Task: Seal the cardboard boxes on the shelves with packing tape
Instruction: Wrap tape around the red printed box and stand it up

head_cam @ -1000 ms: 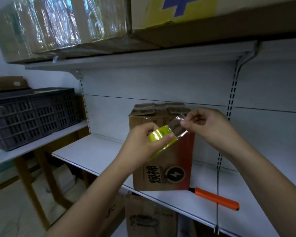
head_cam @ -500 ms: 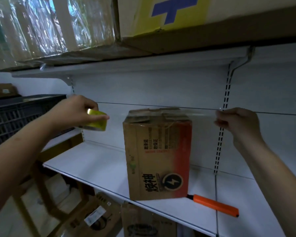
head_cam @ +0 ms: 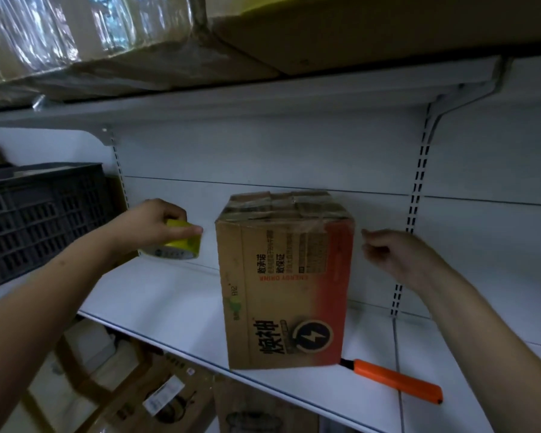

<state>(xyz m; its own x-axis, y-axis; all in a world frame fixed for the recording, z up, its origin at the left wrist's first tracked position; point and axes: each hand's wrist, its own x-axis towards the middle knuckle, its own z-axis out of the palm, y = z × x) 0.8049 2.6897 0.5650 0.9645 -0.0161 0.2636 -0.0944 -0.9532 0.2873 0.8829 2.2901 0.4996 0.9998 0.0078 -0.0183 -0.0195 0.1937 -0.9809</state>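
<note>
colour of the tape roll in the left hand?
Yellow tape roll, pale label on its flat side; head view.

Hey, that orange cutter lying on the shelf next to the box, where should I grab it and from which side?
Take the cutter by the middle of its orange handle, coming from above and the right. It lies flat on the shelf with its dark tip against the box, so the far orange end is free. The right hand is nearer; the left hand holds the tape roll.

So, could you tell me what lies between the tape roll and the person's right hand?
In the head view, the cardboard box stands between the tape roll and the right hand.
</note>
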